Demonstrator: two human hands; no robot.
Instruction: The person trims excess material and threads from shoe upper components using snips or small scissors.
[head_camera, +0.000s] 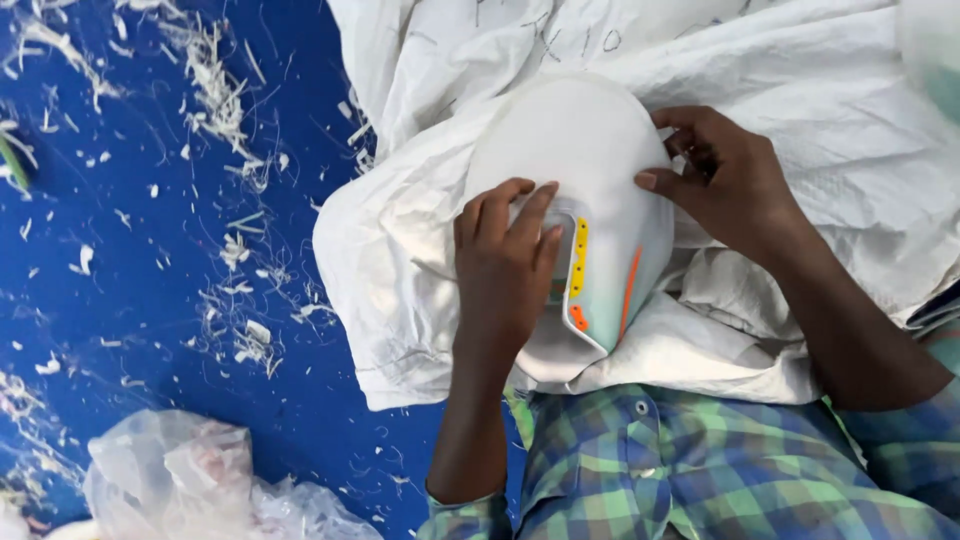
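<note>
A white moulded plastic shell (575, 150), rounded like a helmet or housing, lies on a white woven sack (400, 260). It has an inset panel with yellow and orange buttons (578, 265) and an orange stripe. My left hand (505, 265) lies flat over the shell's lower left part, fingers curled onto the panel edge. Gripping the shell's right rim is my right hand (725, 180), with the thumb pressed on its surface. Both arms reach out from blue-green checked sleeves.
A blue sheet (150, 300) covers the floor at left, strewn with white plastic shavings (215, 90). A crumpled clear plastic bag (190, 480) lies at the bottom left. The white sack spreads across the top and right.
</note>
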